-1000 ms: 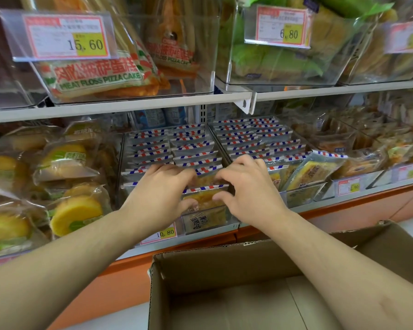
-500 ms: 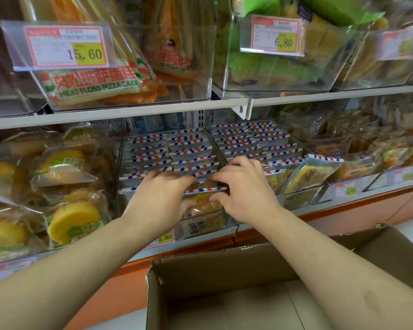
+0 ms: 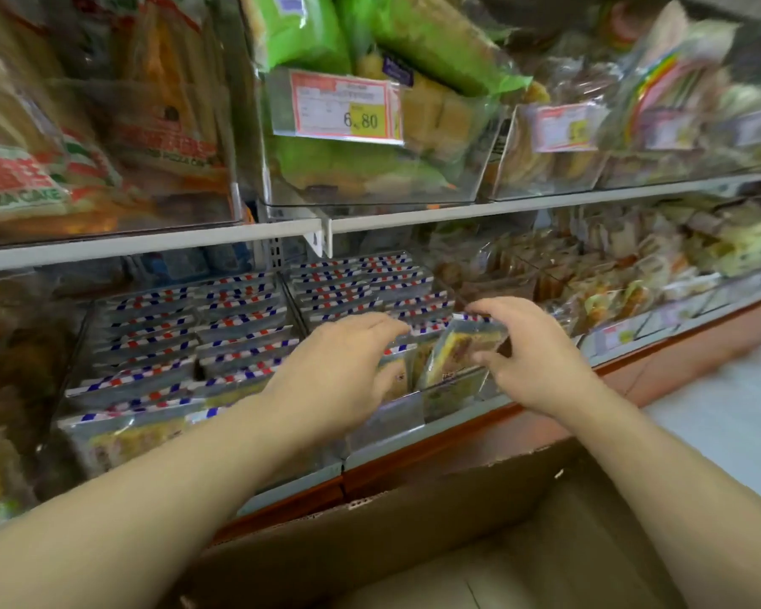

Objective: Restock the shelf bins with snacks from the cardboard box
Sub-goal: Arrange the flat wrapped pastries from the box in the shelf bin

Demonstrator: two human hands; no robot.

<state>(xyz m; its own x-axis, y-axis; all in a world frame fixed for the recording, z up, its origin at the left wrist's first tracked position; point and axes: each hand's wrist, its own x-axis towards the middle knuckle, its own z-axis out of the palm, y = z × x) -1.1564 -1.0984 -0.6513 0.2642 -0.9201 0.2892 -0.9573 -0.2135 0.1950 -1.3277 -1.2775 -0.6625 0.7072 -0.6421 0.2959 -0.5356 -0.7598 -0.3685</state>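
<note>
Clear shelf bins hold rows of snack packs with red-and-blue striped tops, a left bin (image 3: 172, 340) and a right bin (image 3: 370, 292). At the front of the right bin, a tilted snack pack (image 3: 460, 351) with a yellow cake inside leans to the left. My right hand (image 3: 532, 358) pinches it, fingers on its top edge and thumb at its lower right side. My left hand (image 3: 343, 371) reaches in from the left with fingers stretched out, touching the packs just left of the tilted one. The cardboard box (image 3: 414, 494) stands open below the shelf; its visible inside shows no packs.
An upper shelf (image 3: 458, 213) carries clear bins of green-wrapped cakes with a 6.80 price tag (image 3: 343, 107) and pizza cake bags (image 3: 40, 178). More wrapped snacks (image 3: 633, 274) fill the bins to the right. White floor (image 3: 721, 410) shows at the right.
Both hands have moved from the front of the left striped-pack bin to the front of the right one. My right hand now holds the tilted pack. The view has swung right.
</note>
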